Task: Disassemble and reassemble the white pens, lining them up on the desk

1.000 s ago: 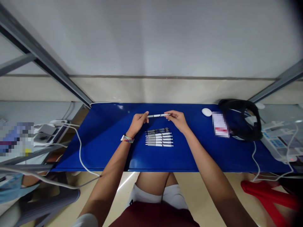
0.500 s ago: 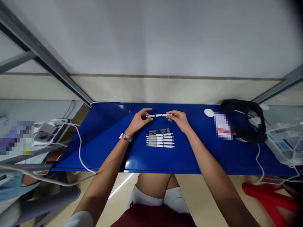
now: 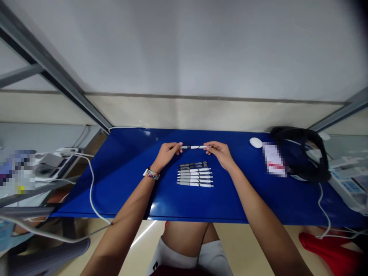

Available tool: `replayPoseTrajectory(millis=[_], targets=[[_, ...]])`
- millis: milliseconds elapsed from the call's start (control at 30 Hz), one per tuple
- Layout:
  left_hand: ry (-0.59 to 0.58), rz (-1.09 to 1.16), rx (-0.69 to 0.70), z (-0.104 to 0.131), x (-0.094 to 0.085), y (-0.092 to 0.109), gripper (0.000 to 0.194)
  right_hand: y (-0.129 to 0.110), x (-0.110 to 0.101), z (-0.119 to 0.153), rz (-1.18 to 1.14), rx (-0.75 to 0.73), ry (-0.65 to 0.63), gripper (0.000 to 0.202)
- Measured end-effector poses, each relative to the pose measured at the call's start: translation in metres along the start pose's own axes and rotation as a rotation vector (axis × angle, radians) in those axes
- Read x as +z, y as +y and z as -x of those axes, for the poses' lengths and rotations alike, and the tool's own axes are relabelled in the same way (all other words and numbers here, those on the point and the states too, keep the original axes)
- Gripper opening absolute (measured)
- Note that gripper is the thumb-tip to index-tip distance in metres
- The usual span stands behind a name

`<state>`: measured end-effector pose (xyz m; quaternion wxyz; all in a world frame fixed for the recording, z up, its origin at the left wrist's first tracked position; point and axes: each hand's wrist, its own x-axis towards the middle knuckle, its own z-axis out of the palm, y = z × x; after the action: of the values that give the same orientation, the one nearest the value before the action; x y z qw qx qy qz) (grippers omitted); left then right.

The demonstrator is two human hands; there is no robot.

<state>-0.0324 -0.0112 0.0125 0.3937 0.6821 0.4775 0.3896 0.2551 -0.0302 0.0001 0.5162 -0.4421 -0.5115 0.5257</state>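
A white and grey pen [image 3: 194,147] is held level between my two hands, above the far middle part of the blue table. My left hand [image 3: 169,151] pinches its grey end, and my right hand [image 3: 219,152] grips the white end. Closer to me, a row of several pens [image 3: 195,176] lies side by side on the table, tips to the left. Most are white with grey ends; those at the far side of the row [image 3: 193,166] look dark with a pattern.
On the right of the blue table [image 3: 126,191] are a white oval object [image 3: 255,142], a blurred white and red packet [image 3: 274,160] and a black strap-like headset [image 3: 323,153]. A white cable [image 3: 92,191] crosses the left side. Devices stand at both sides.
The fingers of my left hand, spread around the pen's end before, have closed on it. The view has shifted, so the table and pens appear slightly lower.
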Motion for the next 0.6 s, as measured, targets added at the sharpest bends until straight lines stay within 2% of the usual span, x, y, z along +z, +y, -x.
replayPoseTrajectory(millis=[100,233,433,600], targets=[[0.044,0.104,-0.007,-0.0014,0.0005,-0.0053,0.034,-0.0013,-0.0020,-0.0002,-0.033,0.013,-0.001,0.031],[0.079,0.202,-0.030,-0.0030,-0.0005,-0.0103,0.035,-0.0036,-0.0027,-0.0010,-0.093,0.037,0.026,0.030],[0.103,0.233,-0.037,-0.0036,-0.0025,-0.0089,0.036,-0.0063,-0.0014,-0.0016,-0.124,0.054,0.058,0.033],[0.115,0.233,-0.012,-0.0065,-0.0023,-0.0111,0.037,-0.0078,-0.0095,-0.0035,-0.100,0.050,0.066,0.036]])
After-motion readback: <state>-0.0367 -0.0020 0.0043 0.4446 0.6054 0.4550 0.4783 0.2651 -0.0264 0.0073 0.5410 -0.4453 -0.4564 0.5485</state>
